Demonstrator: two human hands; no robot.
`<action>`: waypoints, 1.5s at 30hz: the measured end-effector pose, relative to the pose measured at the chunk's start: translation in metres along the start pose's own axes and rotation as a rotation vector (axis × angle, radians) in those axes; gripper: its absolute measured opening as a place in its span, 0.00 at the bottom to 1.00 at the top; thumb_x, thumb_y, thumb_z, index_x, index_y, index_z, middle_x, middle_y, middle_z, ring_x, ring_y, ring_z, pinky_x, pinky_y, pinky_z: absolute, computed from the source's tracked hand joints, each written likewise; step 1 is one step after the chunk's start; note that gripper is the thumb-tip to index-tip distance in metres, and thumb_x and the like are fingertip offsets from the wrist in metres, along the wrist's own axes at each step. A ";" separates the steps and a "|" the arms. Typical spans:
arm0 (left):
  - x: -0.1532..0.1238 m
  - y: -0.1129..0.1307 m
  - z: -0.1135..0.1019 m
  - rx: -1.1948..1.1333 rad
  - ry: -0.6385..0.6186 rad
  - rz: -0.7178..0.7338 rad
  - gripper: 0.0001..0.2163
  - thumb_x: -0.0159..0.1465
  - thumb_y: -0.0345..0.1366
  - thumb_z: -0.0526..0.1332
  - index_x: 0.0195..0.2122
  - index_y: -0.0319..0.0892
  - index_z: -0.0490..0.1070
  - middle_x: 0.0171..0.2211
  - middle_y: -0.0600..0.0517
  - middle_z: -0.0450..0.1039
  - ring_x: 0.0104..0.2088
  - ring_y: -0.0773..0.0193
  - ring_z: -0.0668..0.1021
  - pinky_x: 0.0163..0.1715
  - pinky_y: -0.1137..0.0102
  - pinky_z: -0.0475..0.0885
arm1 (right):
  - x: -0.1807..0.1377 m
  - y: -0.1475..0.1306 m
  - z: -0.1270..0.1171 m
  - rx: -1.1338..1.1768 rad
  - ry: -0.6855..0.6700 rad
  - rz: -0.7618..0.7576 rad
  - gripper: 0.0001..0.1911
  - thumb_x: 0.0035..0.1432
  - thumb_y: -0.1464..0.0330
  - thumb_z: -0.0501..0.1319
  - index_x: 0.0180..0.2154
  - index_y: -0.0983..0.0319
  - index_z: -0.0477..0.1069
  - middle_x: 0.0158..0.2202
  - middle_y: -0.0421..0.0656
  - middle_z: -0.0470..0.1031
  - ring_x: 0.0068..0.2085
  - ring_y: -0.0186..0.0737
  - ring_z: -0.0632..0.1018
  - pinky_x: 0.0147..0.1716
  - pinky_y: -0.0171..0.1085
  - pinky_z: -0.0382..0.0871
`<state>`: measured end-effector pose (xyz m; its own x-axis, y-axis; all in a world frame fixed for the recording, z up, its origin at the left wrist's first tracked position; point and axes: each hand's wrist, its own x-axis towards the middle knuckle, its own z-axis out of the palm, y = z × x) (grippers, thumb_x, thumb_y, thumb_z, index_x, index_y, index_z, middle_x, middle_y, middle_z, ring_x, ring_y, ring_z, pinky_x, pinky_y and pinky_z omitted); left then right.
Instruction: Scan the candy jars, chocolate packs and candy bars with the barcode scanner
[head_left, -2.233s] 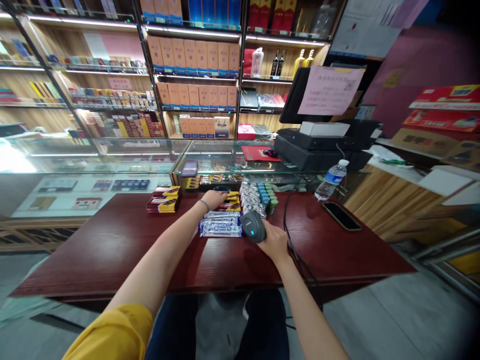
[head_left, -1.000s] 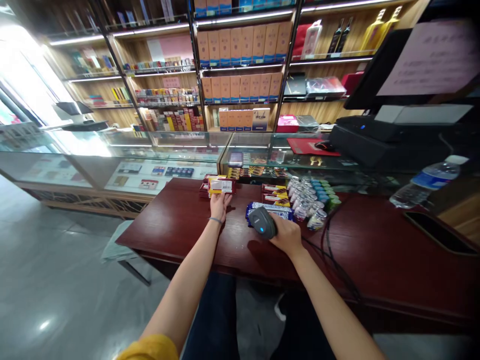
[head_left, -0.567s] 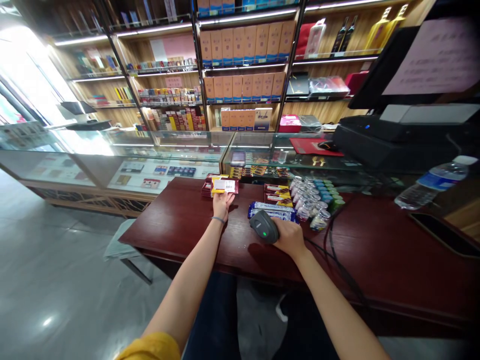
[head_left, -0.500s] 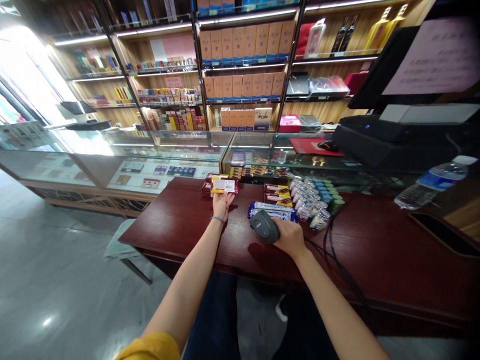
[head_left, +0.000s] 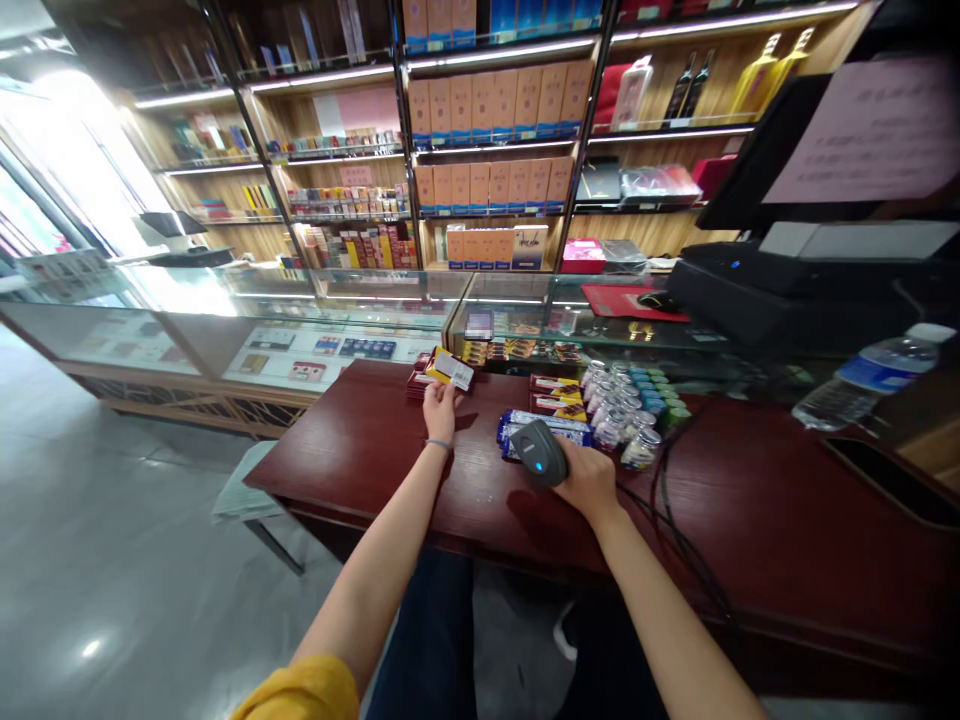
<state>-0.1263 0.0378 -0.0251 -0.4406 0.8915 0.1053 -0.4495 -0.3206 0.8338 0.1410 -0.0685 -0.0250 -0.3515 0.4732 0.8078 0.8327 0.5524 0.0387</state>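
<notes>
My left hand pinches a yellow and dark red snack packet, its white barcode label turned up and the packet tilted. Beneath and just left of it lies a stack of dark red packets on the brown table. My right hand is wrapped around the handle of a dark grey barcode scanner, which shows a small blue light. Blue and white packets lie just behind the scanner, partly covered by it. More yellow and dark red packets sit beyond them.
Small jars with white, blue and green contents stand in rows right of the packets. A black cable crosses the table. At right are a water bottle and a dark phone-like slab. A glass display counter runs behind.
The packet in my left hand has turned and tilted, its right end now lower. A blue light now shows on the scanner, which has shifted slightly right. The view has shifted slightly.
</notes>
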 end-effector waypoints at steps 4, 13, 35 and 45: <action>0.015 0.024 -0.007 0.156 0.111 0.176 0.08 0.61 0.38 0.67 0.39 0.43 0.74 0.40 0.51 0.78 0.46 0.60 0.79 0.52 0.65 0.74 | -0.001 0.003 -0.001 -0.029 0.035 0.028 0.18 0.57 0.66 0.58 0.47 0.66 0.73 0.27 0.44 0.78 0.27 0.41 0.78 0.29 0.36 0.65; 0.045 0.086 -0.047 0.655 -0.147 0.442 0.06 0.59 0.36 0.69 0.38 0.48 0.80 0.41 0.49 0.80 0.50 0.54 0.77 0.58 0.66 0.68 | 0.001 0.004 -0.002 -0.034 0.104 0.080 0.18 0.57 0.67 0.58 0.48 0.65 0.73 0.27 0.44 0.78 0.26 0.40 0.78 0.29 0.35 0.68; 0.061 0.064 -0.074 1.235 -0.549 0.611 0.15 0.63 0.31 0.61 0.47 0.54 0.79 0.45 0.48 0.77 0.47 0.57 0.76 0.54 0.69 0.69 | 0.000 0.008 -0.005 -0.087 0.151 0.095 0.19 0.58 0.63 0.60 0.49 0.65 0.70 0.27 0.44 0.79 0.24 0.41 0.77 0.27 0.36 0.68; 0.040 0.064 -0.067 1.196 -0.544 0.667 0.21 0.61 0.28 0.60 0.54 0.52 0.75 0.55 0.45 0.73 0.59 0.50 0.71 0.66 0.56 0.59 | 0.004 0.014 -0.014 -0.075 0.151 0.064 0.18 0.60 0.63 0.60 0.48 0.67 0.71 0.27 0.45 0.79 0.26 0.42 0.79 0.29 0.36 0.68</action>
<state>-0.2251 0.0312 -0.0038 0.1573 0.7830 0.6019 0.7295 -0.5029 0.4636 0.1570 -0.0683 -0.0127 -0.2335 0.3938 0.8891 0.8827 0.4694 0.0239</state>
